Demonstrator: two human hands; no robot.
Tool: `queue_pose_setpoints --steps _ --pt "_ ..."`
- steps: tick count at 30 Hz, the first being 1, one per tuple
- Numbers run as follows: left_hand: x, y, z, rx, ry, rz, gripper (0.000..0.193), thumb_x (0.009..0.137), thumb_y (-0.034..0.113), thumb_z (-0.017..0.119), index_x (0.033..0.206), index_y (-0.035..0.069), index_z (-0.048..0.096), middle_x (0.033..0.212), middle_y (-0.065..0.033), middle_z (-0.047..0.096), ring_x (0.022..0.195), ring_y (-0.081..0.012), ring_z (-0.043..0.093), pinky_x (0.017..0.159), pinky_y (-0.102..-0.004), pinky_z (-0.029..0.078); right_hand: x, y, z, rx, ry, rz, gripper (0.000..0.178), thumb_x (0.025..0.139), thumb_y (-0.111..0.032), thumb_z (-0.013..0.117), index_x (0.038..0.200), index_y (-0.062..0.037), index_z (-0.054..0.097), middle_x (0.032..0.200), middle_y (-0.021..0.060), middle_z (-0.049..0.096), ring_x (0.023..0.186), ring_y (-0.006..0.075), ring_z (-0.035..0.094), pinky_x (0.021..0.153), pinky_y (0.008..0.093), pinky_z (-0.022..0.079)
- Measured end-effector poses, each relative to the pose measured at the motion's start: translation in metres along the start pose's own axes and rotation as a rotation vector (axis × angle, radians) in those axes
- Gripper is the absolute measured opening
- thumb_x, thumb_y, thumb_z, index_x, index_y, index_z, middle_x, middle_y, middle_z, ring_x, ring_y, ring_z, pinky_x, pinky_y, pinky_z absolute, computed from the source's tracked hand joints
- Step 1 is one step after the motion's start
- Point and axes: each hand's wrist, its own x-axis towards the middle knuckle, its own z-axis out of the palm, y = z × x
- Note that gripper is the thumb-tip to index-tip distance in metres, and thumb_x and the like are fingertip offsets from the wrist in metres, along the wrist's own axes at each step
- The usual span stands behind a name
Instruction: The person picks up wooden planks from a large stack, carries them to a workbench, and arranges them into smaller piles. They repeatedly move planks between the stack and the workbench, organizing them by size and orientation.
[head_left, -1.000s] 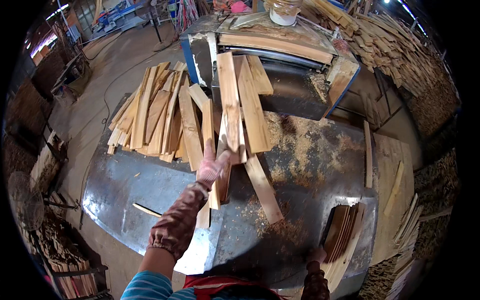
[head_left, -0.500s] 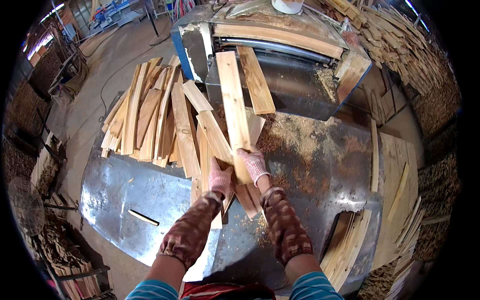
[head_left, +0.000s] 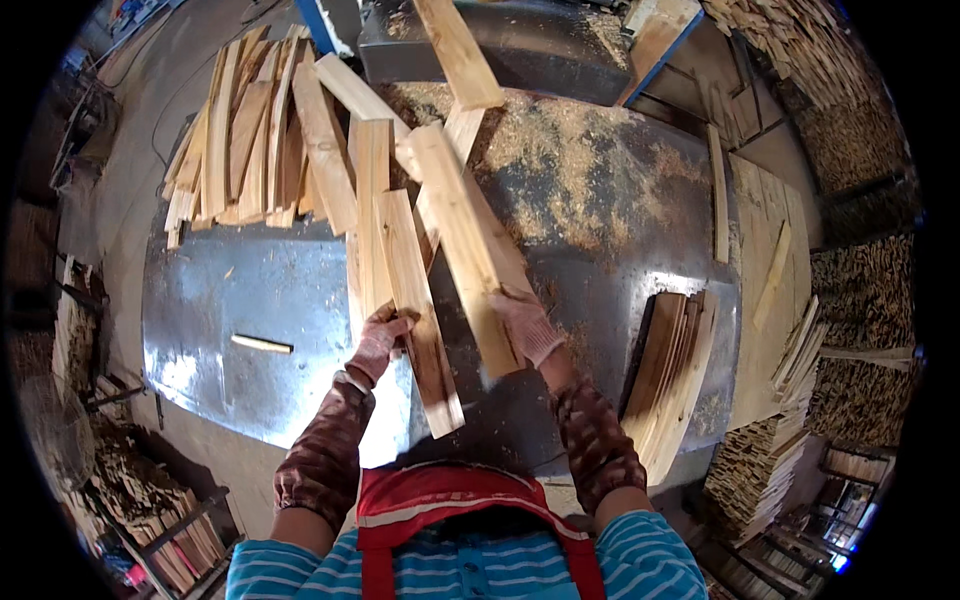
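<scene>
Both my hands wear pinkish work gloves, with brown patterned sleeves over the forearms. My left hand is closed on the left edge of a short wooden board, its thumb over the top. Closed on the right edge of a longer pale plank is my right hand; this plank slants away from me, its near end slightly blurred. Beneath and between the two held pieces lie other loose boards on the metal table. The right fingertips are partly hidden.
A pile of boards covers the table's far left. Beyond the sawdust, another board sticks out from a machine. Stacked strips stand at the near right. A small wood strip lies at the left.
My right hand has drawn the long plank toward me and away from the machine. My left hand has moved left and now grips a short board. The machine's board appears farther out.
</scene>
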Motion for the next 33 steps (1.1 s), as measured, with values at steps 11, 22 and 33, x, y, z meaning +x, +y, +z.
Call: queue_pose_setpoints --steps 11,22,33 --pt "-0.054 0.028 0.002 -0.241 -0.023 0.085 0.045 0.085 0.017 0.076 0.125 0.0 0.061 0.111 -0.0067 0.069 0.098 -0.0193 0.067 0.085 -0.033 0.055 -0.204 0.106 -0.066 -1.242 0.901 0.131 0.082 0.083 -0.033 0.073 0.147 0.0002 0.035 0.132 0.0227 0.056 0.114 0.0374 0.06 0.096 0.0432 0.049" --pt "-0.07 0.014 -0.029 -0.348 -0.144 0.212 0.047 0.092 0.03 0.069 0.127 0.001 0.059 0.112 -0.0055 0.067 0.095 -0.0176 0.065 0.084 -0.032 0.053 -0.238 0.081 -0.135 -1.442 0.795 0.418 0.042 0.085 -0.039 0.065 0.111 -0.0061 0.064 0.101 0.0202 0.07 0.098 0.0354 0.069 0.082 0.0482 0.055" --pt "-0.115 -0.034 -0.15 0.409 0.634 0.086 0.051 0.085 0.021 0.064 0.133 0.004 0.055 0.113 -0.0136 0.064 0.103 -0.0297 0.062 0.088 -0.0377 0.052 -0.213 0.015 -0.092 -1.423 0.93 0.143 0.034 0.09 -0.024 0.062 0.119 -0.0082 0.064 0.107 0.0164 0.068 0.109 0.0337 0.064 0.096 0.04 0.049"
